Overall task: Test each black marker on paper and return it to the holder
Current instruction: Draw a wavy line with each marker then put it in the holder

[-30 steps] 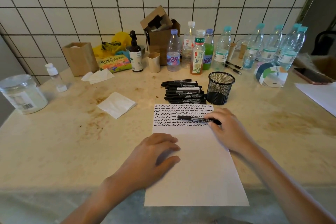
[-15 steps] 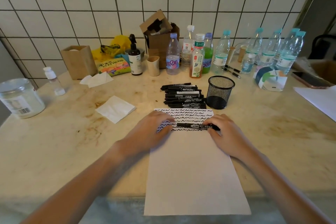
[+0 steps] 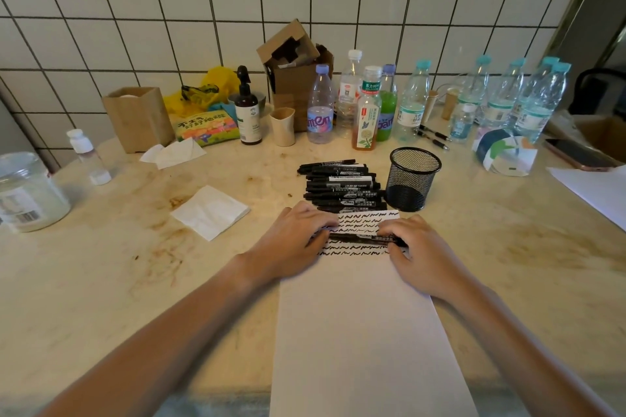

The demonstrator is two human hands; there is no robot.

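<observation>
A black marker (image 3: 355,238) lies level across the scribbled top of a white sheet of paper (image 3: 366,332). My left hand (image 3: 298,240) holds its left end and my right hand (image 3: 416,250) grips its right end, fingers curled round it. Behind the sheet lies a stack of several black markers (image 3: 342,184). A black mesh holder (image 3: 411,179) stands right of the stack; I see no marker in it.
Several bottles (image 3: 369,108) line the tiled wall at the back, with a cardboard box (image 3: 298,78) and a paper cup (image 3: 284,127). A folded tissue (image 3: 210,211) lies left of the markers, a clear jar (image 3: 27,193) far left, a phone (image 3: 576,156) far right.
My left hand moved from the lower middle of the sheet up to the marker's left end. The right hand stayed on the marker's right end.
</observation>
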